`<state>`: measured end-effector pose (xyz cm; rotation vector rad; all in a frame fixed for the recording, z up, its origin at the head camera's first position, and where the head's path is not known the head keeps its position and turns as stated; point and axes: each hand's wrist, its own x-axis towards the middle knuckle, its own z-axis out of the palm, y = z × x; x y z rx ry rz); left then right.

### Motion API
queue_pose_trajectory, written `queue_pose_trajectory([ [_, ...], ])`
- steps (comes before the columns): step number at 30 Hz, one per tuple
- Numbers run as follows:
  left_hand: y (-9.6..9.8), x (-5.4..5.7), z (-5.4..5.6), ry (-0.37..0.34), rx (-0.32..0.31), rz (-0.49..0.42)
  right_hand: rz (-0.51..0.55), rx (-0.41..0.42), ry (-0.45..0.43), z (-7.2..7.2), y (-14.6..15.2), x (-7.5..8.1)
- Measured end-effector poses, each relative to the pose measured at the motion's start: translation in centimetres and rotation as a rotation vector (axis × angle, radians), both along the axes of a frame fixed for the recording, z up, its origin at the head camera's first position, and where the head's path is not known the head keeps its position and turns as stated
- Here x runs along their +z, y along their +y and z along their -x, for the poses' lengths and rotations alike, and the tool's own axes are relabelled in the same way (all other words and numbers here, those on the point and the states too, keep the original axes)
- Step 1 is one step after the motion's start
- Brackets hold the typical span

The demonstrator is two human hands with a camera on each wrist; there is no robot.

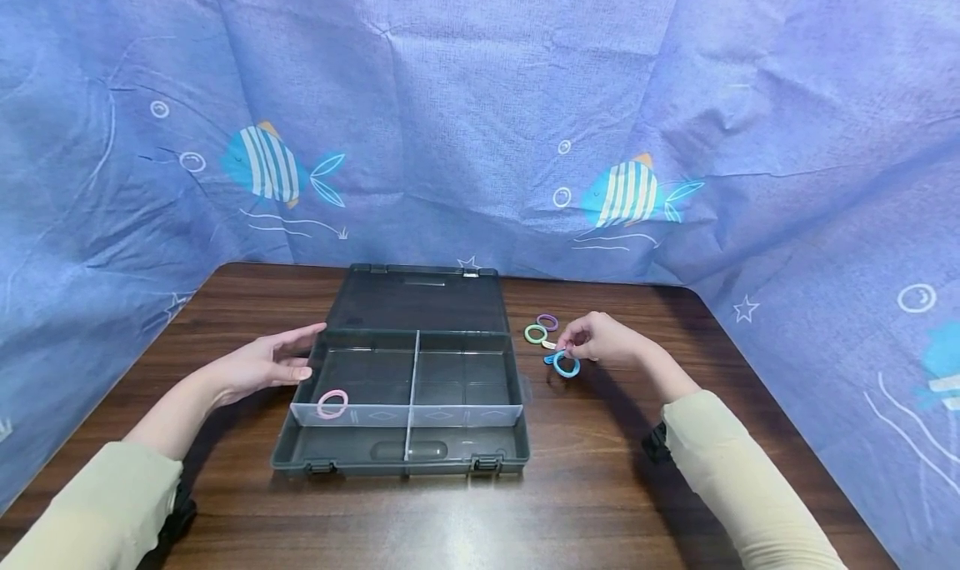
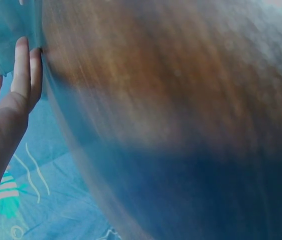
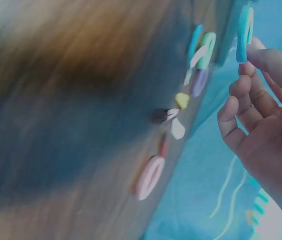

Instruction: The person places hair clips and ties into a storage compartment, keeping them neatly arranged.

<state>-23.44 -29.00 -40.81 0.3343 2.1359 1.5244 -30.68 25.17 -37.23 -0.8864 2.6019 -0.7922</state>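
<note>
My right hand (image 1: 606, 337) pinches a light blue hair tie (image 1: 567, 375) between thumb and fingertip. In the right wrist view the blue tie stands on edge at the fingertips. On the table beside that hand are a green hair tie (image 3: 208, 50), a purple hair tie (image 3: 200, 82), a blue hair clip (image 3: 194, 40) and a whitish clip (image 1: 549, 345). My left hand (image 1: 258, 363) is at the left wall of a dark, see-through compartment box (image 1: 288, 449), fingers extended, thumb near the rim. Inside the box, a pink hair tie (image 1: 320, 407) shows at the front divider on the left.
The box's lid (image 1: 420, 302) lies back behind it. White dividers (image 1: 412, 378) split the box. A second pink tie (image 3: 143, 187), a yellow piece (image 3: 182, 100) and other small pieces lie on the table in the right wrist view. A blue fish-print cloth (image 1: 480, 137) hangs behind.
</note>
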Motion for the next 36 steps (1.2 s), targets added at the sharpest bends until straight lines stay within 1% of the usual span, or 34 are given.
queue_pose_trajectory([
  [4, 0.0, 0.0, 0.0, -0.002, -0.002, -0.003, 0.005, 0.03, 0.023, -0.2, -1.1, 1.1],
  [12, 0.0, 0.2, -0.2, 0.013, -0.024, 0.003, 0.018, 0.013, 0.008, -0.4, -3.4, 3.4],
  [14, 0.0, 0.2, -0.2, 0.005, -0.015, 0.0, 0.022, 0.023, 0.021, -0.4, -4.0, 4.2],
  [15, 0.0, 0.1, -0.2, 0.005, -0.015, -0.002, 0.025, 0.028, 0.025, -0.8, -4.4, 4.9],
  [16, 0.0, 0.1, -0.1, 0.004, -0.014, -0.006, 0.02, 0.038, 0.038, -0.8, -4.7, 5.3],
  [19, 0.1, 0.0, 0.0, -0.009, -0.003, -0.011, 0.012, 0.072, 0.079, -0.9, -5.6, 6.3],
  [20, 0.1, 0.0, 0.0, -0.009, -0.003, -0.009, 0.012, 0.074, 0.08, -0.9, -5.8, 6.6],
  [21, 0.1, 0.0, 0.1, -0.008, -0.003, -0.008, 0.011, 0.07, 0.077, -1.0, -6.1, 6.9],
  [22, 0.1, 0.0, 0.1, -0.008, -0.001, -0.009, 0.012, 0.067, 0.075, -0.7, -6.2, 6.8],
  [26, 0.1, 0.0, 0.1, -0.007, -0.001, -0.009, 0.025, 0.043, 0.052, -0.9, -7.3, 7.6],
  [32, 0.1, 0.3, -0.1, 0.002, -0.005, -0.004, 0.037, 0.053, 0.119, -0.8, -8.5, 8.7],
  [36, 0.0, 0.3, -0.2, 0.003, -0.014, -0.016, 0.051, 0.029, 0.113, -0.9, -9.5, 9.4],
])
